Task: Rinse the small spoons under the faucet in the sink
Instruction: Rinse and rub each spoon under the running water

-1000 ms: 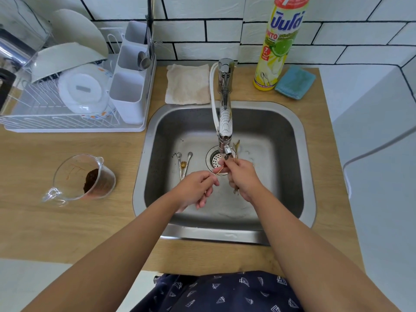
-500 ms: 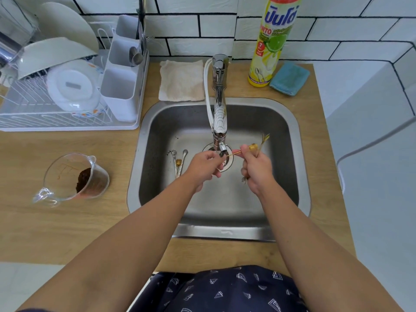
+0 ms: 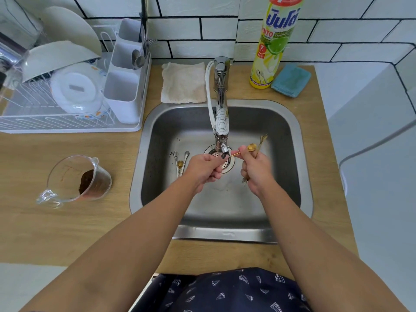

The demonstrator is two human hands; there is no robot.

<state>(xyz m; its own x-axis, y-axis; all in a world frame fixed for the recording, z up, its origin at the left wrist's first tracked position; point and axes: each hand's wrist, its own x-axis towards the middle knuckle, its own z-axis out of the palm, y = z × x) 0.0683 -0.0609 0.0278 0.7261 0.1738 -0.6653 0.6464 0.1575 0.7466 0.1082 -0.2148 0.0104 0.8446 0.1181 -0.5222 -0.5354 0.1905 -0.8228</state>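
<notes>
Three small spoons (image 3: 180, 163) lie on the sink (image 3: 292, 122) floor just left of the drain, near the sink's left wall, apart from your hands, so by the look of it they are not yet rinsed. In the head view, the only one given, your right hand (image 3: 255, 170) has its fingers curled round a bundle of gold spoons (image 3: 262, 140), their ends sticking out above and below the fist; these look like the finished ones. Your left hand (image 3: 203, 168) and your right thumb together pinch one gold spoon (image 3: 244, 150) lying crosswise just under the faucet (image 3: 221, 113) tip, bowl toward the right. No water stream is plain here, so whether it runs I cannot tell. My judgement: you are roughly midway, with one spoon in hand and three to go. Beside the sink's left edge, the counter (image 3: 56, 233) carries a measuring cup (image 3: 78, 179) with brown residue.
</notes>
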